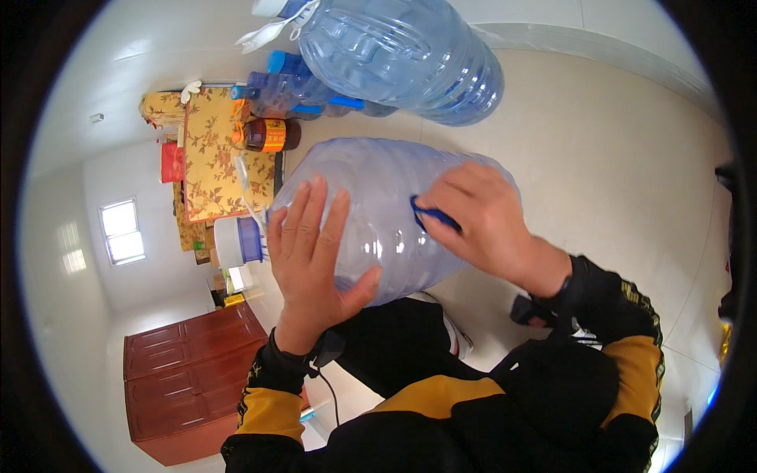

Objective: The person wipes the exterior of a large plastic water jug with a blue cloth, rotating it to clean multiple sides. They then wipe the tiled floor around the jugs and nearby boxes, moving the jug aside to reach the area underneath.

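Observation:
A large translucent plastic jug [384,177] stands or leans before me, its white cap [227,242] and blue neck at the left; its handle shows near the neck. My left hand [316,254] lies spread flat on the jug near its shoulder, fingers apart. Against the jug's side, my right hand [482,219] grips a dark blue cloth-like item [437,217], mostly hidden under the fingers. Beyond stands a large bluish clear jug [408,53] with a white handle [275,29], apart from the nearer one.
Several smaller blue-capped bottles [272,94] and a dark bottle with an orange label [273,135] stand at upper left, beside a table with a floral cover [216,159]. A reddish wooden cabinet [195,378] is at lower left. Pale tiled floor [603,154] spreads to the right.

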A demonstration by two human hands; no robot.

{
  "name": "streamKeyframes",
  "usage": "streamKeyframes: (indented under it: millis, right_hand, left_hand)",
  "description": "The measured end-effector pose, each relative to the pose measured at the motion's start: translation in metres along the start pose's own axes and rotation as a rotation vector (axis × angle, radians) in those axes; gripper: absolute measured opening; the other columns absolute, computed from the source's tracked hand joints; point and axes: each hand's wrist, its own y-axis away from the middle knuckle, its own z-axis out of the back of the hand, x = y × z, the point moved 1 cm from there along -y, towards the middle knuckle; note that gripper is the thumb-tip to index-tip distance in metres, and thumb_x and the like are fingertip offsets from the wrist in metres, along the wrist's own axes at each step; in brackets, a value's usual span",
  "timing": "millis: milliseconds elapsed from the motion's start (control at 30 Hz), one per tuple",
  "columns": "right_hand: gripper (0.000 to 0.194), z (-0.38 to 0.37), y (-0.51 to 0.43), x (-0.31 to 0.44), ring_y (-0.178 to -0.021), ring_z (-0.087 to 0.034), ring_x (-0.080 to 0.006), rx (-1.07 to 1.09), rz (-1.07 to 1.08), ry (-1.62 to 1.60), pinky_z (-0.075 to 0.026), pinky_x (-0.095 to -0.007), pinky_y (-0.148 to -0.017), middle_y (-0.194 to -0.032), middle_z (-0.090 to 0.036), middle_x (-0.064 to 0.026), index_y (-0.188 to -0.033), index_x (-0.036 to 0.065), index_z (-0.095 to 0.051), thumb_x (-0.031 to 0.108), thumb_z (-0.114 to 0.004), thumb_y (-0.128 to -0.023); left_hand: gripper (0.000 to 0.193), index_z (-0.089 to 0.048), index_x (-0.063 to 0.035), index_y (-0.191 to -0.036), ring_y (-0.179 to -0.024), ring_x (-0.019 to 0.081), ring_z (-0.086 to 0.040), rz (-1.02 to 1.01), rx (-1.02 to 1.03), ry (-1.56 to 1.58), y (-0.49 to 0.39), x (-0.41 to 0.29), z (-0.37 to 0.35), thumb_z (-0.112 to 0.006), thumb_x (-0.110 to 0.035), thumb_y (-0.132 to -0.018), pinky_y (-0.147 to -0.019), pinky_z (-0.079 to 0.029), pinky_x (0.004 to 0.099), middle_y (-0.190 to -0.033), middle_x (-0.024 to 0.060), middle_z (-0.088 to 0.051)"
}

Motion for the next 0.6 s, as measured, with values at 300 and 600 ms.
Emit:
streamKeyframes:
  millis: [300, 600]
  right_hand:
    - [0.027, -0.003, 0.04, 0.009, -0.081, -0.061, -0.0235, 0.103, 0.142, 0.044, -0.044, -0.0367, -0.067, -0.089, -0.064, -0.0029, -0.093, 0.011, -0.071, 0.008, -0.079, -0.067]
    - [0.02, 0.011, 0.023, -0.017, -0.086, -0.064, -0.0286, -0.086, -0.328, -0.241, -0.052, -0.0374, -0.078, -0.089, -0.067, -0.0085, -0.096, 0.006, -0.07, 0.006, -0.077, -0.078]
  left_hand:
    - [0.073, -0.056, -0.004, -0.141, -0.14, 0.0378, -0.044, 0.01, -0.019, -0.002, 0.0, -0.002, 0.001, -0.066, -0.044, -0.081, -0.114, -0.027, 0.0495, -0.149, 0.0227, -0.048]
    - [0.073, -0.055, -0.0024, -0.141, -0.14, 0.038, -0.045, 0.025, -0.052, 0.012, -0.001, 0.004, -0.001, -0.067, -0.04, -0.079, -0.113, -0.028, 0.0497, -0.149, 0.0227, -0.048]
